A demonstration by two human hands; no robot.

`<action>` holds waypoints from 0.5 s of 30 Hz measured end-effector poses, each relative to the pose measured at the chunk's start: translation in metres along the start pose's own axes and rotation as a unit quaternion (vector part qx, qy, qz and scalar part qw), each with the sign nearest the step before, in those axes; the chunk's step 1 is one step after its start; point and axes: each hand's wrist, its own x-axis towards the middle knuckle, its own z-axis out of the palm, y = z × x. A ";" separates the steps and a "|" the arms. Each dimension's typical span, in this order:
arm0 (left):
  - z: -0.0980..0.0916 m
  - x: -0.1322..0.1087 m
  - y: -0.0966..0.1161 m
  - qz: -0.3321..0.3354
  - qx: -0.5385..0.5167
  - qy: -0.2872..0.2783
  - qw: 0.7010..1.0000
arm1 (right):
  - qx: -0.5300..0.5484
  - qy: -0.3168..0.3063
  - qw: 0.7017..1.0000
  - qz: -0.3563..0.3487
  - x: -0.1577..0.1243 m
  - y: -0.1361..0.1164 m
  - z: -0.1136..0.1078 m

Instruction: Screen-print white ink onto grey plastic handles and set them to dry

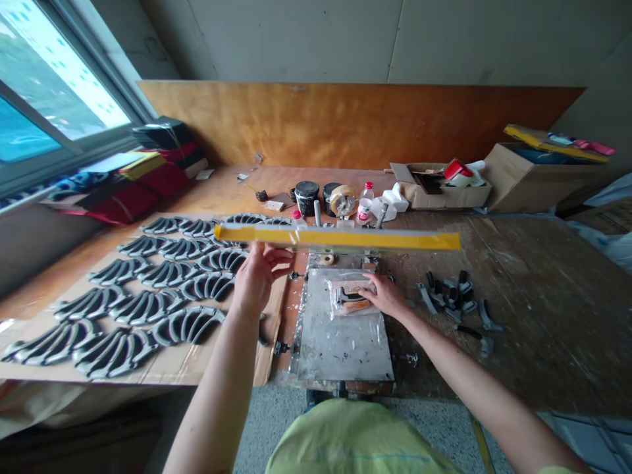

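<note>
A long yellow-edged frame [340,238], seen nearly edge-on, is raised above the bench across the middle of the view. Just under its left part is my left hand [261,270], fingers apart and pointing right, with nothing visible in them; whether it touches the frame's lower edge is unclear. On the grey metal plate [345,349] a plastic-covered holder [353,305] carries a dark grey curved handle [348,296]. My right hand [388,295] has its fingertips closed at that handle's right end.
Rows of grey curved handles [195,289] lie fanned on cardboard at left. A loose pile of similar handles [449,293] is at right. Behind stand black tubs [307,196], a tape roll [343,201], a red-capped bottle [365,204] and cardboard boxes [449,196].
</note>
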 end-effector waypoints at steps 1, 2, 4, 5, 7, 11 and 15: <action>0.003 0.002 0.001 -0.002 -0.005 0.001 1.000 | 0.109 -0.046 0.993 0.015 -0.003 -0.009 0.000; 0.006 0.001 -0.002 0.003 -0.012 0.014 1.000 | 0.204 -0.092 0.974 0.036 -0.005 -0.017 -0.001; 0.009 -0.013 -0.019 -0.004 -0.018 0.058 0.998 | 0.302 -0.143 0.939 0.082 -0.004 -0.030 -0.010; 0.012 -0.025 -0.033 -0.041 -0.008 0.062 0.997 | 0.315 -0.141 0.933 0.101 -0.003 -0.037 -0.017; 0.018 -0.057 -0.067 -0.183 0.034 0.016 0.982 | 0.321 -0.106 0.933 0.122 -0.003 -0.057 -0.035; 0.018 -0.114 -0.125 -0.363 0.033 -0.059 0.929 | 0.353 -0.057 0.933 -0.036 -0.008 -0.096 -0.062; -0.044 -0.115 -0.141 -0.316 0.098 0.066 0.941 | 0.344 -0.068 0.935 0.049 -0.030 -0.051 -0.043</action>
